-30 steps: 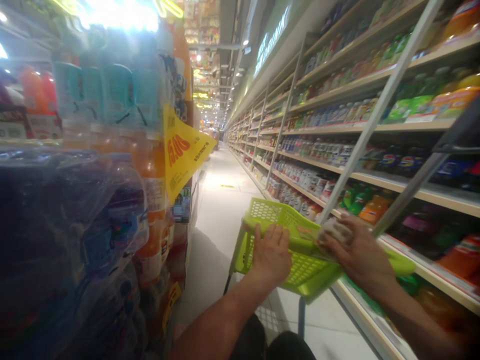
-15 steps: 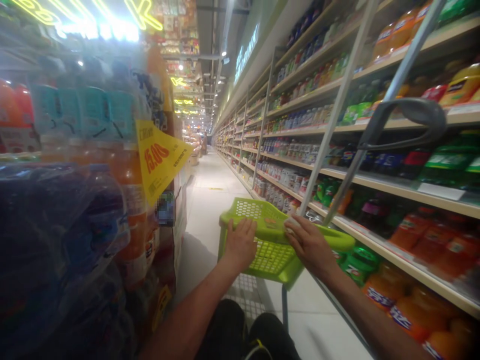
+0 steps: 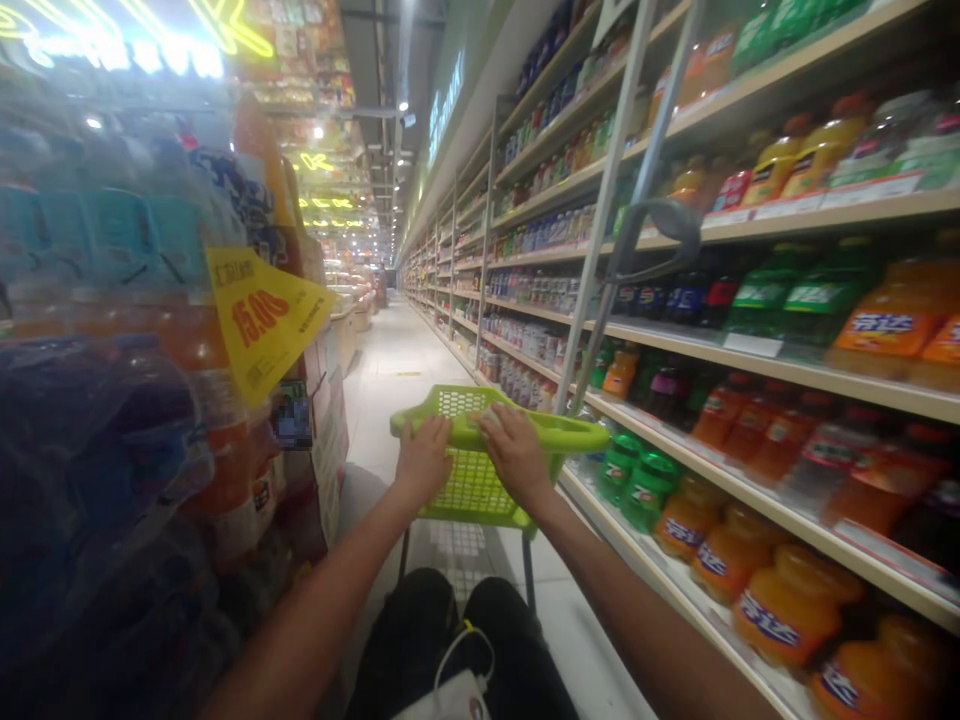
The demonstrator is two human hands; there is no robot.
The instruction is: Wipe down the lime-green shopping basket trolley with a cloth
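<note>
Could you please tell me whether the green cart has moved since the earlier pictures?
Yes, leftward: the right end of the green cart now reaches less far past the upright shelf post.

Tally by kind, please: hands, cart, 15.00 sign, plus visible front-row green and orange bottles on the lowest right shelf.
Left hand and right hand: 2
Green cart: 1
Yellow sign: 1
Green bottles: 2
Orange bottles: 4
Total: 10
</note>
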